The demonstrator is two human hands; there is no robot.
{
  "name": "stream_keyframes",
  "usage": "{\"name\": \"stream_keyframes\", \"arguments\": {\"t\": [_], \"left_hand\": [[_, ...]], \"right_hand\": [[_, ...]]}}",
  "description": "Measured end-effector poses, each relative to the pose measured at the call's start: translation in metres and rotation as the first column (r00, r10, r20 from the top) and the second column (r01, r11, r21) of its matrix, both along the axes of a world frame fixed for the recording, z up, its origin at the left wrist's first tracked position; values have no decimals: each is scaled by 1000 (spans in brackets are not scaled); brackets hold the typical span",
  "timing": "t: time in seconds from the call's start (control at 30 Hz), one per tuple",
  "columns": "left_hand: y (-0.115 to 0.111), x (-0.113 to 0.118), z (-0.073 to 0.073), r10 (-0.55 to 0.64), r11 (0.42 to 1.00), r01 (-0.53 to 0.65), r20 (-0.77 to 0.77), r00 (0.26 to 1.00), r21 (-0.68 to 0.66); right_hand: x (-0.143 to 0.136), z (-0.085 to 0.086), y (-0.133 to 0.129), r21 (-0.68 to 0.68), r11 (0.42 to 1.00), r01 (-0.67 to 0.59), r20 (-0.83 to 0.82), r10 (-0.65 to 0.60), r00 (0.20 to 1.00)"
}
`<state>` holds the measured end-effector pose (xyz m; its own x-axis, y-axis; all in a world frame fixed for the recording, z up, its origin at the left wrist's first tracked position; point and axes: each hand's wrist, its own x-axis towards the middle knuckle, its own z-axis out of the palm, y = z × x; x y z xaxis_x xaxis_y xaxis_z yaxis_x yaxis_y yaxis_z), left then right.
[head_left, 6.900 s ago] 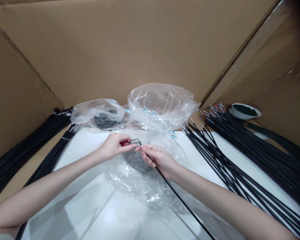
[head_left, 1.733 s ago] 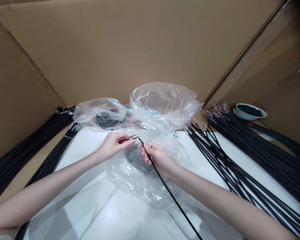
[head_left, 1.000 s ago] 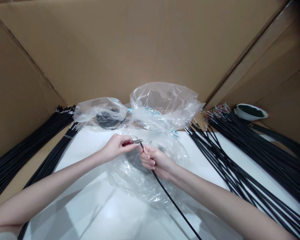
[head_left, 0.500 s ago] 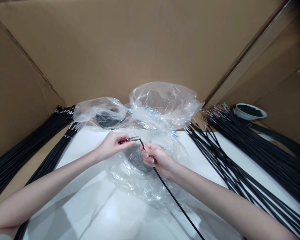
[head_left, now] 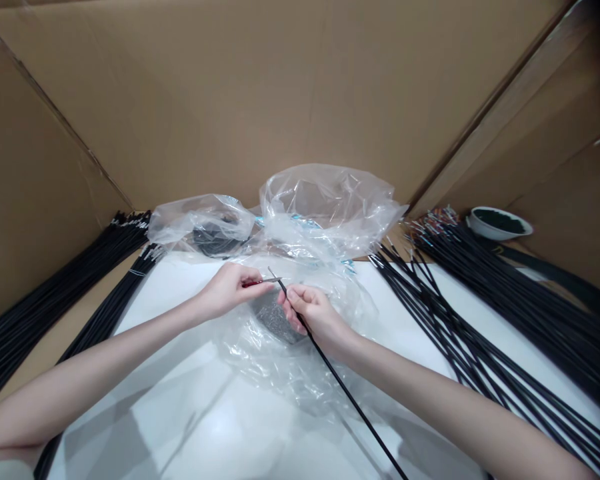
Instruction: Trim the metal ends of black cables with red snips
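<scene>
Clear plastic (head_left: 325, 207) clutters the middle | cable bundles (head_left: 55, 299) flank it | white bowl (head_left: 495, 232) far right | I see left hand (head_left: 233, 290) gripping red-handled snips (head_left: 253, 284), right hand (head_left: 317, 317) pinching 1 black cable (head_left: 350, 398)

Place: cable workshop, by the look of it from here | brown cardboard walls (head_left: 220, 100) | white worktop (head_left: 195, 413) | black cable bundles (head_left: 75, 277) both sides | coloured wire ends (head_left: 433, 225) at right | red-handled cutter (head_left: 251, 284) in use

No text, label, number or sign can be read here.
</scene>
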<state>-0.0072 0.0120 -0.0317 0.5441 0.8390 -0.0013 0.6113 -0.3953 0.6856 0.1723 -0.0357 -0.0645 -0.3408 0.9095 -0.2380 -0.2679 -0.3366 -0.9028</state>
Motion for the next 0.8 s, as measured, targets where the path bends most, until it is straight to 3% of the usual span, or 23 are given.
{"name": "stream_keyframes", "arguments": {"t": [0.1, 0.17, 0.4, 0.47, 0.63, 0.8], "left_hand": [[1, -2, 2, 43, 995, -32, 119, 992, -93], [-1, -5, 3, 78, 994, -65, 153, 985, -85], [-12, -13, -6, -25, 966, -19, 169, 985, 257], [-15, -12, -5, -34, 957, -24, 192, 981, 288], [-16, 3, 3, 96, 969, -157, 293, 951, 189], [-6, 13, 3, 133, 971, -181, 272, 953, 159]], "right_hand": [[3, 0, 3, -89, 995, -34, -105, 24, 994], [5, 0, 5, -154, 985, -82, -203, 50, 978], [8, 2, 8, -191, 938, -288, -467, 171, 868], [7, 1, 7, -169, 941, -292, -451, 189, 872], [4, -1, 4, -104, 983, -148, -282, 114, 953], [3, 2, 2, -62, 990, -130, -230, 112, 967]]}}
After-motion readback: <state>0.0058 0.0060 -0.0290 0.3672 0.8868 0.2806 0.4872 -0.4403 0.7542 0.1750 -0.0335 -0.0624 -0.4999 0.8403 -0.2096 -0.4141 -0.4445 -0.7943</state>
